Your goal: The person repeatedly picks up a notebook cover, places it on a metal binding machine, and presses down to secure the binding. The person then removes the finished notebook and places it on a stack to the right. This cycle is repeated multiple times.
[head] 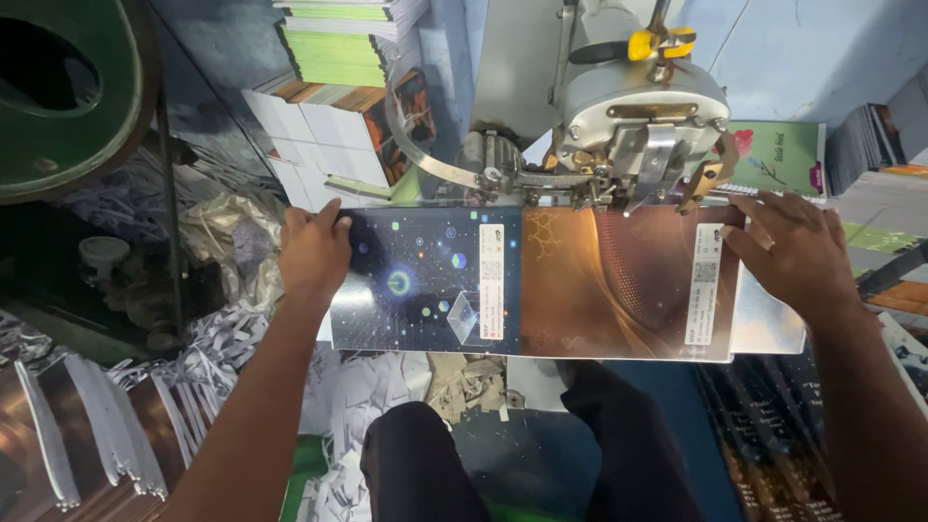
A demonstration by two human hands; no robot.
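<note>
A cramped workshop with blue walls, paper trimmings [217, 358] heaped over the floor, and stacks of booklets [333, 58] behind a grey stitching machine [628, 106]. One glossy cover sheet [541, 280], dark starry print on its left half and copper on its right, lies flat under the machine's head. Two hands work it: the left hand [311, 253] presses its left edge, grip flat and open; the right hand [795, 249] lies spread on its right edge, fingers wide
</note>
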